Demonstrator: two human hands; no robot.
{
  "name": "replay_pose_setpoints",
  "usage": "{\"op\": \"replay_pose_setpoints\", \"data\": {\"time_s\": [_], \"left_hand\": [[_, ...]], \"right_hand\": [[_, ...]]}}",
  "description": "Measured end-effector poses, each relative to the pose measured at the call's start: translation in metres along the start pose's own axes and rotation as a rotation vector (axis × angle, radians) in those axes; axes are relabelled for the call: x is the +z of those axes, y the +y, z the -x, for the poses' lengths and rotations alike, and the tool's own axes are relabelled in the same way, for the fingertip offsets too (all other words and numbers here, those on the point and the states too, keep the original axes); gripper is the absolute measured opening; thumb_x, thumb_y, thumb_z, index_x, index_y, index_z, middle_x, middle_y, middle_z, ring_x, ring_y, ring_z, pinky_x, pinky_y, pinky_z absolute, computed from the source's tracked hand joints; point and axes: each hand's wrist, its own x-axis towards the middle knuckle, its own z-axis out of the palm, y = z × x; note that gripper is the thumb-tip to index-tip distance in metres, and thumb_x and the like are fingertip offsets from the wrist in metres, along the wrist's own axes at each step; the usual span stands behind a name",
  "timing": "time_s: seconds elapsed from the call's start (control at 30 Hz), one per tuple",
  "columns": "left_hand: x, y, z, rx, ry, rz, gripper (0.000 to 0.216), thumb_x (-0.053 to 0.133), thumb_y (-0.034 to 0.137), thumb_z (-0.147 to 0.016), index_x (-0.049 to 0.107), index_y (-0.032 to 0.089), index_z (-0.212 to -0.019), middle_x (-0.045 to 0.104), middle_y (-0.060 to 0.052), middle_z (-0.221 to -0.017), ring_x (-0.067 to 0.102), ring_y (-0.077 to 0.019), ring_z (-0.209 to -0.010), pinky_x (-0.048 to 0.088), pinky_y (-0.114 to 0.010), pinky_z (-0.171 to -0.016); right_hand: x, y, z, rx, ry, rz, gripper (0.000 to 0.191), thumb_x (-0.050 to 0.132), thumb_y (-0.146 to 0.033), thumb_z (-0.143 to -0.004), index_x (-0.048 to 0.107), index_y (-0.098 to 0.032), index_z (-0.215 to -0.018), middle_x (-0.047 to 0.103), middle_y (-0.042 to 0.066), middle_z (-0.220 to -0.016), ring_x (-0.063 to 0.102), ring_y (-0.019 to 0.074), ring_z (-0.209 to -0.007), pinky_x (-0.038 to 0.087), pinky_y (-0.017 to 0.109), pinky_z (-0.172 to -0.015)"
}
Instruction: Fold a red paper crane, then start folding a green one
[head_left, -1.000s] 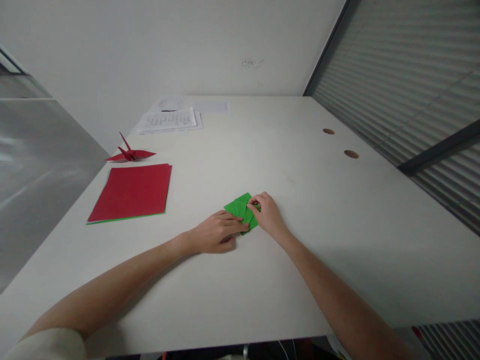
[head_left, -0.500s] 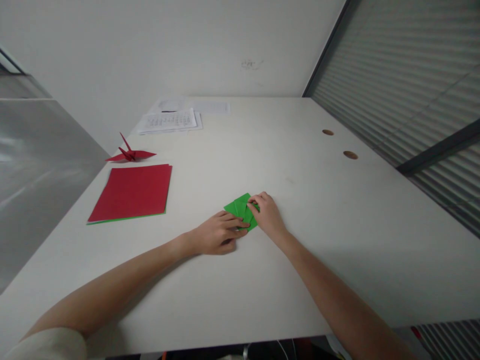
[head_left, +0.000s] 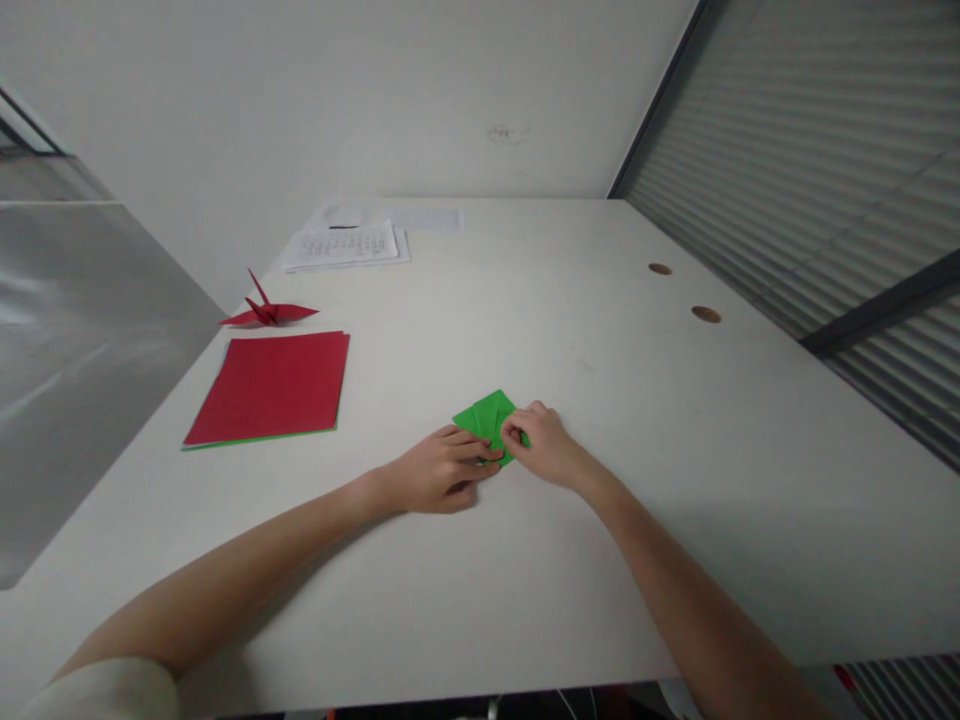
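A small green sheet of origami paper (head_left: 487,412), folded into a kite-like shape with crease lines showing, lies flat on the table in front of me. My left hand (head_left: 442,470) rests at its lower left, fingers stretched out over the near edge and pressing it against the table. At the right side my right hand (head_left: 544,440) is closed, thumb and curled fingers pinching the paper's right part. Those fingertips cover that corner, so the fold beneath them is hidden.
Left of my hands lies a stack of square paper (head_left: 270,390), red on top with green below. Behind it stands a red folded paper crane (head_left: 268,312). Written sheets (head_left: 345,246) lie at the far left. Two round holes (head_left: 706,314) pierce the white table (head_left: 600,590) near the blinds.
My right hand has shifted slightly down and right over the paper, its fingers now more curled. The left hand stays in place on the paper. The whole view has shifted a little.
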Motion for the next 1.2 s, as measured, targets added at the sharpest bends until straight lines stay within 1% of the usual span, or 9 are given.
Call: {"op": "replay_pose_setpoints", "data": {"time_s": [0.1,0.2,0.3,0.4,0.53,0.7,0.8,1.0,1.2], "left_hand": [[0.001,0.000,0.001,0.002,0.011,0.003,0.040,0.049,0.023,-0.084,0.059,0.019,-0.123,0.061,-0.009,-0.128,0.054,-0.0265,-0.117,0.039,-0.042,-0.099],[0.001,0.000,0.002,0.007,0.029,0.000,0.040,0.049,0.022,-0.085,0.059,0.019,-0.123,0.061,-0.009,-0.128,0.054,-0.0265,-0.118,0.039,-0.042,-0.099],[0.000,0.000,0.002,0.010,0.027,-0.002,0.040,0.048,0.021,-0.085,0.059,0.019,-0.123,0.061,-0.009,-0.129,0.054,-0.0262,-0.118,0.039,-0.042,-0.100],[0.000,0.001,0.001,0.010,0.022,0.000,0.040,0.048,0.021,-0.085,0.059,0.017,-0.123,0.061,-0.009,-0.129,0.054,-0.0258,-0.118,0.039,-0.041,-0.100],[0.001,0.001,0.001,0.012,0.034,-0.012,0.040,0.049,0.021,-0.085,0.058,0.017,-0.124,0.061,-0.009,-0.128,0.055,-0.0264,-0.118,0.040,-0.042,-0.100],[0.002,0.001,0.002,0.012,0.034,-0.009,0.041,0.049,0.021,-0.085,0.057,0.017,-0.125,0.060,-0.009,-0.129,0.055,-0.0254,-0.118,0.040,-0.042,-0.101],[0.001,0.002,0.002,0.004,0.049,-0.007,0.037,0.048,0.020,-0.085,0.058,0.017,-0.121,0.063,-0.008,-0.126,0.056,-0.0244,-0.115,0.041,-0.041,-0.100],[0.002,0.001,0.004,-0.180,0.207,-0.088,0.029,0.052,0.030,-0.088,0.059,0.015,-0.112,0.066,-0.010,-0.102,0.061,-0.0234,-0.099,0.044,-0.043,-0.095],[0.007,-0.001,0.003,-0.230,0.274,-0.087,0.025,0.052,0.029,-0.089,0.064,0.015,-0.106,0.063,-0.011,-0.105,0.062,-0.0233,-0.097,0.049,-0.041,-0.088]], "right_hand": [[0.001,0.014,-0.006,0.113,0.154,0.098,0.017,0.055,-0.014,-0.083,0.059,-0.021,-0.068,0.063,0.004,-0.069,0.049,0.0217,-0.076,0.037,0.034,-0.072],[-0.006,0.021,-0.005,0.128,0.226,0.043,0.015,0.056,-0.013,-0.082,0.061,-0.020,-0.070,0.062,0.004,-0.071,0.051,0.0208,-0.074,0.039,0.034,-0.072],[-0.011,0.016,-0.001,-0.017,0.171,-0.088,0.014,0.056,-0.012,-0.083,0.066,-0.020,-0.078,0.064,0.004,-0.078,0.055,0.0188,-0.077,0.043,0.032,-0.075],[-0.010,0.010,0.001,-0.132,0.076,-0.089,0.017,0.056,-0.011,-0.083,0.069,-0.021,-0.086,0.066,0.004,-0.089,0.057,0.0191,-0.086,0.044,0.033,-0.080],[-0.005,0.012,0.001,-0.059,0.120,-0.003,0.024,0.052,-0.006,-0.083,0.071,-0.020,-0.088,0.066,0.006,-0.090,0.056,0.0200,-0.086,0.044,0.036,-0.081],[-0.005,0.016,0.001,-0.146,0.094,-0.040,0.026,0.054,-0.005,-0.082,0.072,-0.020,-0.094,0.066,0.006,-0.093,0.056,0.0200,-0.089,0.044,0.036,-0.082],[-0.006,0.015,0.003,-0.131,0.078,-0.029,0.029,0.054,-0.005,-0.081,0.073,-0.021,-0.096,0.066,0.006,-0.095,0.055,0.0202,-0.090,0.043,0.038,-0.084],[-0.017,0.001,0.010,-0.197,-0.015,-0.007,0.021,0.065,-0.015,-0.078,0.075,-0.026,-0.093,0.063,0.006,-0.099,0.050,0.0231,-0.099,0.040,0.042,-0.089],[-0.021,-0.009,0.014,-0.276,-0.053,-0.038,0.025,0.068,-0.019,-0.077,0.073,-0.028,-0.100,0.061,0.006,-0.111,0.047,0.0249,-0.111,0.037,0.045,-0.096]]}}
